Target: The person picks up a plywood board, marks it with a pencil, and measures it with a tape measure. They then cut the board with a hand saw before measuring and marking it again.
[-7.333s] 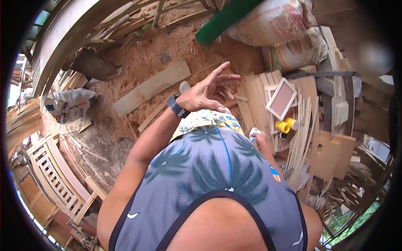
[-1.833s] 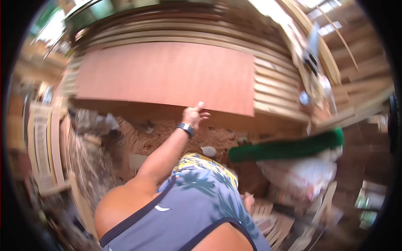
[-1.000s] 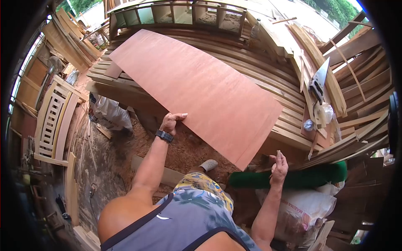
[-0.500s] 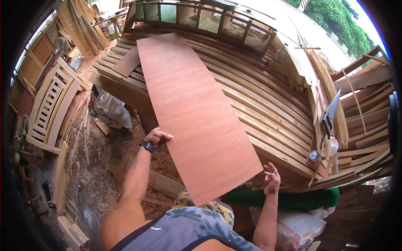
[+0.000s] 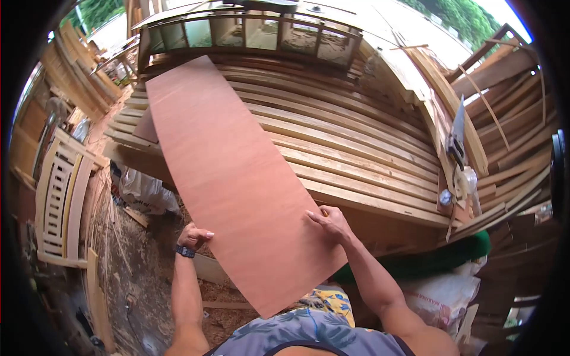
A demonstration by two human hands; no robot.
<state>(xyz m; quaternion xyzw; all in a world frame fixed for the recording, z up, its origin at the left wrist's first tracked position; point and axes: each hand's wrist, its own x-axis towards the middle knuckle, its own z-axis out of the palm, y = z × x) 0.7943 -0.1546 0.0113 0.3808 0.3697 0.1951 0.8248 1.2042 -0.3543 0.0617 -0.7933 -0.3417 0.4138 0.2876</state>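
A long, thin reddish plywood sheet (image 5: 222, 172) slants across the middle of the view, its far end over a stack of wooden slats and its near end by my waist. My left hand (image 5: 195, 235), with a dark watch at the wrist, grips the sheet's left edge, thumb on top and fingers underneath. On the opposite edge my right hand (image 5: 333, 223) is closed, its thumb lying over the face of the sheet. A small yellowish thing shows at the right fingers, too small to make out. Under the sheet's far left side, part of another reddish board (image 5: 145, 127) sticks out.
Stacked wooden slats (image 5: 356, 157) fill the bench ahead. Behind them stands a glass-paned frame (image 5: 261, 32). A handsaw (image 5: 457, 133) rests upright at the right. A slatted wooden panel (image 5: 59, 196) and white sack (image 5: 145, 190) are left; a green roll (image 5: 421, 261) lies right.
My right hand has moved from beside the near corner up to the sheet's right edge and closed on it. The view has shifted, and the sheet now sits further left.
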